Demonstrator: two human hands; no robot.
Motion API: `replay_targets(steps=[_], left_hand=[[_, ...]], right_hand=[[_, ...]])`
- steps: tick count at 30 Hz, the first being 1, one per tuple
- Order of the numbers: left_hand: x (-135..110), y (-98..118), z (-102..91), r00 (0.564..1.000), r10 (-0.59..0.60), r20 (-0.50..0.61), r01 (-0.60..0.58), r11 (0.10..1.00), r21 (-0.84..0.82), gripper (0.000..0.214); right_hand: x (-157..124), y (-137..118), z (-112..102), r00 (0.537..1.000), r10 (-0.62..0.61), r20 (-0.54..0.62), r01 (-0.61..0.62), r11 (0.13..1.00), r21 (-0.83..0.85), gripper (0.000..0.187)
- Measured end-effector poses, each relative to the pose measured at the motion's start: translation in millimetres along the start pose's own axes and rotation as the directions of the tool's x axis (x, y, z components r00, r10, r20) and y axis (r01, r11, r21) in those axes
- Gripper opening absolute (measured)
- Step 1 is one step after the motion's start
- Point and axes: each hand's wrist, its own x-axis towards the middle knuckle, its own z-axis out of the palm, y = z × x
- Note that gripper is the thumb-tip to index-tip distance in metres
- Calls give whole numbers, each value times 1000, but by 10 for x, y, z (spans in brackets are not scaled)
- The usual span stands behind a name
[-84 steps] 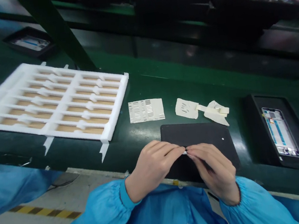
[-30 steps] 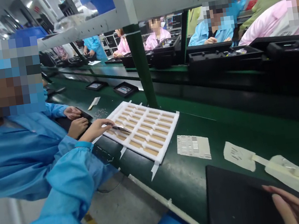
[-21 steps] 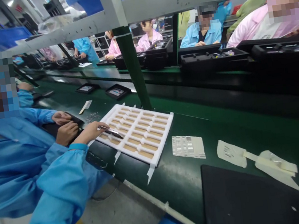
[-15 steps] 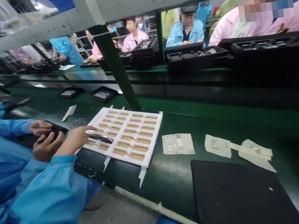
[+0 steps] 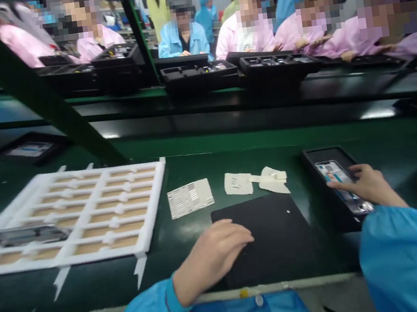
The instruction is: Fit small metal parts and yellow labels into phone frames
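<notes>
My right hand (image 5: 376,185) is covering part of the phone (image 5: 331,170) in the box (image 5: 331,154), leaving it unclear whether I am gripping it. My sleeve (image 5: 414,257) is hiding a box corner. My left hand (image 5: 219,249) is concealing part of the mat (image 5: 277,239). The left edge is cutting off the tray (image 5: 153,204); its panel (image 5: 23,235) is looking blurred. The slivers (image 5: 185,198) are proving too small to identify.
</notes>
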Motion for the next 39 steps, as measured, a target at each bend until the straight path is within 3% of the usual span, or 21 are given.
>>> replay_targets(steps=[3,7,9,11,13,15,17,18,20,22,24,26,29,31,34,36,39], left_hand=[[109,113,261,991,48,125,-36,995,-97,22],[159,159,351,986,42,160,-11,981,-194,21],[184,188,381,985,-10,175,56,964,-261,21],[222,228,437,978,-114,176,172,914,-367,24],[277,268,518,959,-244,146,284,797,-533,38],[340,293,601,929,-351,115,319,606,-729,55],[388,298,652,892,-434,122,318,415,-853,59],[398,290,659,872,-472,129,322,353,-879,57],[378,253,630,831,-543,121,338,319,-885,50],[303,189,558,804,-589,86,348,348,-871,44],[196,120,461,793,-607,54,359,393,-847,42],[91,70,358,783,-621,29,393,458,-798,41],[-14,67,216,806,-590,-37,435,634,-640,33],[-47,102,150,857,-508,-87,417,783,-460,29],[-77,161,110,940,-316,-129,299,944,-139,28],[-108,181,105,963,-243,-112,244,970,-2,26],[-182,169,75,946,-314,-84,318,947,47,27]], right_hand=[[107,-78,-145,977,177,118,-177,984,-11,51],[61,-221,-404,966,204,156,-204,979,-19,35],[-101,-409,-542,975,203,91,-202,979,-22,27],[-365,-694,-640,979,191,-74,-190,981,25,26],[-701,-1046,-646,984,167,-62,-144,950,276,31],[-1034,-1392,-530,983,77,167,-151,861,486,35],[-1273,-1633,-323,935,-99,341,-119,817,564,32],[-1334,-1684,-211,928,-155,340,-69,823,563,31],[-1331,-1607,-23,948,-196,251,47,865,500,34],[-1202,-1301,77,980,-173,101,134,940,313,43],[-1039,-856,96,985,-162,-65,161,987,-17,61],[-923,-426,60,991,-130,10,130,968,-213,69],[-875,-122,-48,998,-47,51,55,984,-171,57],[-858,-225,-118,998,-57,-18,54,991,-124,43],[-699,-727,-97,975,-203,-87,189,971,-143,29],[-468,-1159,73,928,-354,-115,341,933,-116,30],[-57,-1768,537,844,-519,-135,521,853,-20,26]])
